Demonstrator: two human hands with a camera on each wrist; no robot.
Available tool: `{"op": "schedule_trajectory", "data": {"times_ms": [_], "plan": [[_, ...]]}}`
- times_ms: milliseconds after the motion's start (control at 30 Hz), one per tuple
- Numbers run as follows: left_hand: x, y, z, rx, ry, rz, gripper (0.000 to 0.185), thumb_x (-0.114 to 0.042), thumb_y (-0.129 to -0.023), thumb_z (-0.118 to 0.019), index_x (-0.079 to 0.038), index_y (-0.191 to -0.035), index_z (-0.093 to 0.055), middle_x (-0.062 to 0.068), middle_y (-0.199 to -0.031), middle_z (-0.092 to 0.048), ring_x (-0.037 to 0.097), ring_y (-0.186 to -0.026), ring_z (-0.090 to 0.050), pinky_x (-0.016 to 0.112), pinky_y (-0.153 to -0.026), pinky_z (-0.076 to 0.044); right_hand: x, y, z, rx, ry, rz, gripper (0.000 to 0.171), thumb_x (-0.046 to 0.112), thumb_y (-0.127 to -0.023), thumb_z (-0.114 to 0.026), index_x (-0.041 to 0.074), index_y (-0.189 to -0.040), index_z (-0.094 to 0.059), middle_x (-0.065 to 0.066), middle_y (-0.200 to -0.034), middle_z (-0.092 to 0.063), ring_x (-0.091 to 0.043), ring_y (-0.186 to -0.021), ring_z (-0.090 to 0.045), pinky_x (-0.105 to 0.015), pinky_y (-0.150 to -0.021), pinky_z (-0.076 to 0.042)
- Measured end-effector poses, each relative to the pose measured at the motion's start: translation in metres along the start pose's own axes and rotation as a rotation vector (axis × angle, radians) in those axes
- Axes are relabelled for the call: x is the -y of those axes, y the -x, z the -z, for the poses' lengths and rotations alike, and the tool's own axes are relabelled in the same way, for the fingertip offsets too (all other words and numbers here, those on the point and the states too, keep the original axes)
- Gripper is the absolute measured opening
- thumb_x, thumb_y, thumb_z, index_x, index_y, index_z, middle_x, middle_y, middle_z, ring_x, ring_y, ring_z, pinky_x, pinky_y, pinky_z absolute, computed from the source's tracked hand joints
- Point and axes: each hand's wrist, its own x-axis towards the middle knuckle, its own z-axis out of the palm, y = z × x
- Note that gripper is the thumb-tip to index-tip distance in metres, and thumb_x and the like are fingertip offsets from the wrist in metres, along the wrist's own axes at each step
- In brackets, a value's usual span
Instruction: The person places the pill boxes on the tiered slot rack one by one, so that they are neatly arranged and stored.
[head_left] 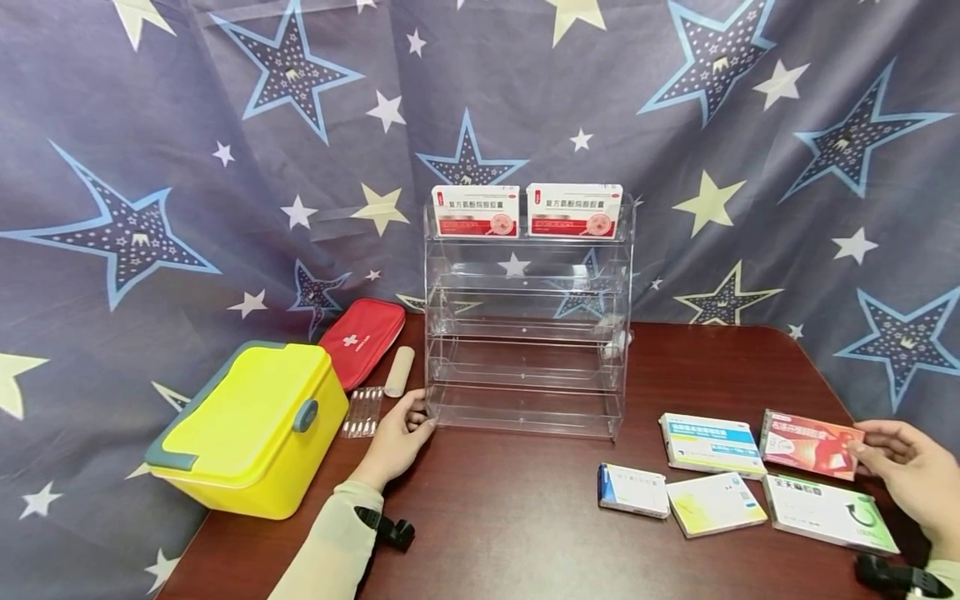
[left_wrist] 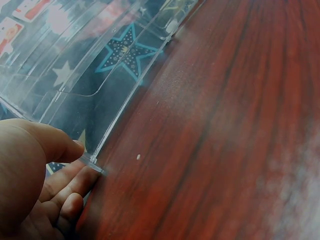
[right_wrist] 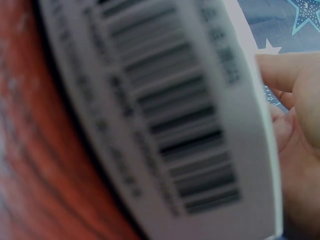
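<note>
A clear acrylic tiered rack stands at the middle back of the dark wooden table. My left hand pinches its lower left corner; in the left wrist view the thumb and fingers close on that corner of the rack. On the right, my right hand grips the right end of a red medicine box, slightly tilted just over the table. The right wrist view shows the box's white barcode side close up, with fingertips on its edge.
Two red-and-white boxes sit on the rack's top shelf. Left of the rack are a yellow lidded case, a red first-aid pouch, a bandage roll and a strip of vials. Several medicine boxes lie at the front right.
</note>
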Motion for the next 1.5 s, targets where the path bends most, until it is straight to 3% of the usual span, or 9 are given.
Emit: {"op": "schedule_trajectory", "data": {"times_ms": [100,233,367,467,600,900,1133,1267,1500], "plan": [[0.0,0.0,0.0,-0.003,0.001,-0.004,0.048,-0.003,-0.095,-0.074,-0.005,-0.14,-0.06,0.011,-0.113,-0.066,0.02,-0.096,-0.064,0.028,-0.082,-0.051,0.002,-0.002,0.0,-0.011,-0.052,0.011,0.038,-0.013,-0.097,-0.064,0.023,-0.108,-0.068,0.018,-0.084,-0.069,0.002,-0.067,-0.067,-0.016,-0.055,-0.055],[-0.001,0.0,0.0,0.004,0.003,-0.009,0.048,-0.004,-0.095,-0.074,-0.004,-0.141,-0.059,0.011,-0.113,-0.066,0.02,-0.097,-0.064,0.028,-0.083,-0.051,0.012,-0.007,-0.002,-0.051,-0.323,0.08,0.04,-0.023,-0.093,-0.059,0.011,-0.109,-0.071,0.009,-0.088,-0.074,-0.002,-0.068,-0.07,-0.018,-0.056,-0.056],[-0.001,0.0,0.0,0.004,0.006,-0.01,0.048,-0.004,-0.095,-0.075,-0.004,-0.14,-0.06,0.011,-0.112,-0.066,0.02,-0.096,-0.064,0.028,-0.083,-0.051,0.049,-0.014,-0.011,-0.089,-0.533,0.172,0.037,-0.03,-0.089,-0.056,-0.002,-0.11,-0.068,-0.002,-0.089,-0.076,-0.008,-0.068,-0.072,-0.019,-0.057,-0.057],[0.001,0.0,0.0,0.0,0.01,-0.011,0.047,-0.004,-0.095,-0.075,-0.005,-0.14,-0.06,0.011,-0.112,-0.066,0.02,-0.096,-0.064,0.027,-0.082,-0.051,0.096,-0.024,-0.024,-0.103,-0.438,0.215,0.031,-0.03,-0.088,-0.059,-0.008,-0.109,-0.067,0.0,-0.089,-0.076,-0.007,-0.066,-0.072,-0.017,-0.057,-0.056],[0.002,0.001,0.001,-0.005,0.015,-0.017,0.048,-0.003,-0.094,-0.075,-0.005,-0.14,-0.06,0.01,-0.112,-0.067,0.02,-0.096,-0.065,0.027,-0.081,-0.051,0.165,-0.044,-0.046,-0.085,-0.169,0.248,0.025,-0.02,-0.089,-0.068,-0.01,-0.112,-0.066,0.007,-0.089,-0.074,-0.002,-0.066,-0.07,-0.014,-0.061,-0.055],[0.003,0.001,0.002,-0.004,0.01,-0.022,0.048,-0.004,-0.095,-0.075,-0.007,-0.141,-0.06,0.01,-0.112,-0.067,0.02,-0.097,-0.065,0.028,-0.082,-0.052,0.279,-0.106,-0.141,0.03,-0.019,0.369,0.029,0.002,-0.09,-0.081,-0.004,-0.115,-0.068,0.012,-0.087,-0.073,-0.001,-0.067,-0.068,-0.016,-0.057,-0.054],[0.003,0.001,0.002,-0.008,0.012,-0.025,0.049,-0.004,-0.094,-0.075,-0.008,-0.14,-0.061,0.01,-0.112,-0.067,0.02,-0.097,-0.065,0.03,-0.083,-0.052,0.33,-0.134,-0.229,0.103,0.063,0.395,0.023,0.016,-0.091,-0.084,0.007,-0.109,-0.073,-0.002,-0.092,-0.076,-0.004,-0.073,-0.067,-0.02,-0.058,-0.05],[0.003,0.001,0.002,-0.009,0.005,-0.02,0.049,-0.004,-0.094,-0.075,-0.009,-0.141,-0.06,0.01,-0.112,-0.067,0.019,-0.098,-0.066,0.031,-0.084,-0.053,0.345,-0.143,-0.273,0.139,0.102,0.35,0.021,0.021,-0.093,-0.081,0.013,-0.11,-0.073,-0.004,-0.101,-0.077,-0.011,-0.084,-0.07,-0.026,-0.066,-0.052],[0.003,0.001,0.002,-0.006,-0.004,-0.022,0.048,-0.004,-0.095,-0.075,-0.008,-0.141,-0.06,0.01,-0.112,-0.068,0.019,-0.097,-0.066,0.03,-0.083,-0.053,0.355,-0.149,-0.322,0.183,0.077,0.343,0.019,0.019,-0.094,-0.081,0.014,-0.109,-0.072,-0.004,-0.101,-0.076,-0.019,-0.087,-0.07,-0.034,-0.071,-0.055]]}}
